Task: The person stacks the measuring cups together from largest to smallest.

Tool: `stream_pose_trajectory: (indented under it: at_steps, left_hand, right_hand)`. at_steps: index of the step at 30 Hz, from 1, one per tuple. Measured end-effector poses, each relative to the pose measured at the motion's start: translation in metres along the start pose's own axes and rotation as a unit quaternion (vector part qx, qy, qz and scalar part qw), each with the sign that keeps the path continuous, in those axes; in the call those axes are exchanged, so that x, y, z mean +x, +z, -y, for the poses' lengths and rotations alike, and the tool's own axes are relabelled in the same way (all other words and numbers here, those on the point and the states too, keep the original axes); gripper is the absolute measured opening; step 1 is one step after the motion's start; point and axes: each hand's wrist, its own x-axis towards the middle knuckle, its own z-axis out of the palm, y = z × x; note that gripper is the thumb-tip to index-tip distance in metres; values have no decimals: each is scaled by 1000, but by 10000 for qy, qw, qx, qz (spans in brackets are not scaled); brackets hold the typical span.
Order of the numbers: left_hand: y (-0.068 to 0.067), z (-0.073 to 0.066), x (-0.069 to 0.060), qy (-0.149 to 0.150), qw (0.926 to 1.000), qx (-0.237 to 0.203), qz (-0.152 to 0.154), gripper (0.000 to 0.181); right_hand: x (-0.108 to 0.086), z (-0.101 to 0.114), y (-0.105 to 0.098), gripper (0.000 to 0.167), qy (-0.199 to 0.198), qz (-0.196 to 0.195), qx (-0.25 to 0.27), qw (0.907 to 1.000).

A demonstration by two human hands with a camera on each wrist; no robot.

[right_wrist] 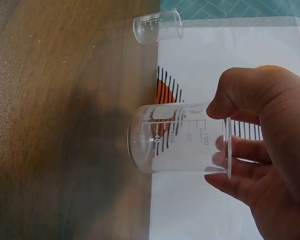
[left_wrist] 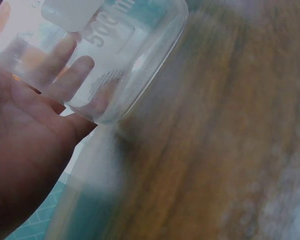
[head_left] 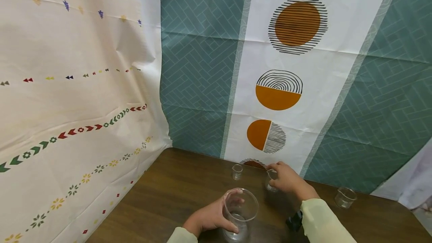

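Observation:
My left hand (head_left: 216, 213) is wrapped around a large clear glass beaker (head_left: 248, 200), near the front of the table. In the left wrist view, fingers show through the wall of this beaker (left_wrist: 117, 47), marked 500 ml. Farther back, my right hand (head_left: 287, 178) holds a smaller beaker (head_left: 271, 185) near its rim. The right wrist view shows the thumb and fingers on the upper part of that upright 100 ml beaker (right_wrist: 177, 137). Both beakers look empty. I cannot tell whether the 100 ml beaker's base touches the table.
A tiny beaker (head_left: 237, 171) stands at the back of the brown wooden table (head_left: 182, 183), left of the right hand. Another beaker (head_left: 345, 198) stands toward the right. A patterned cloth (head_left: 199, 85) hangs behind, and a cream cloth (head_left: 84, 123) covers the left side.

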Motion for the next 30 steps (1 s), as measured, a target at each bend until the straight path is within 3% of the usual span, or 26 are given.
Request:
stream_pose_trajectory:
  at_steps: [6, 22, 30]
  left_hand:
    - [-1, 0, 1, -20, 10000, 34, 50, 87]
    - [-2, 2, -2, -89, 9999, 7, 54, 86]
    - [-2, 2, 0, 55, 10000, -60, 55, 88]
  right_hand:
    - [-4, 3, -5, 43, 163, 102, 49, 9998]
    - [-14, 21, -19, 41, 104, 188, 64, 9997]
    - [-18, 27, -27, 42, 86, 131, 15, 9999]
